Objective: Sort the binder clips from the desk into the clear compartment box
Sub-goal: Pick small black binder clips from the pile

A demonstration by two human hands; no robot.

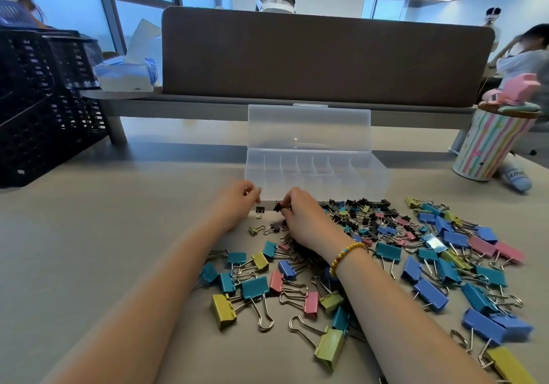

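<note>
A clear compartment box (pixel 371 176) stands open at the middle of the desk, its lid upright and its compartments bare. Binder clips (pixel 430 253) in blue, teal, pink, yellow-green and black lie scattered in front of it, small ones near the box, large ones nearer me. My right hand (pixel 303 217) pinches a small black clip (pixel 278 206) just in front of the box's near wall. My left hand (pixel 237 202) is beside it with fingers curled; whether it holds anything I cannot tell. Another small black clip (pixel 260 211) lies on the desk below my left hand.
A black mesh organiser (pixel 44 101) stands at the left. A striped cup (pixel 490 143) with a pink figure on its lid is at the right, a white-blue item beside it. A brown partition (pixel 323 57) runs behind the box. People sit beyond it.
</note>
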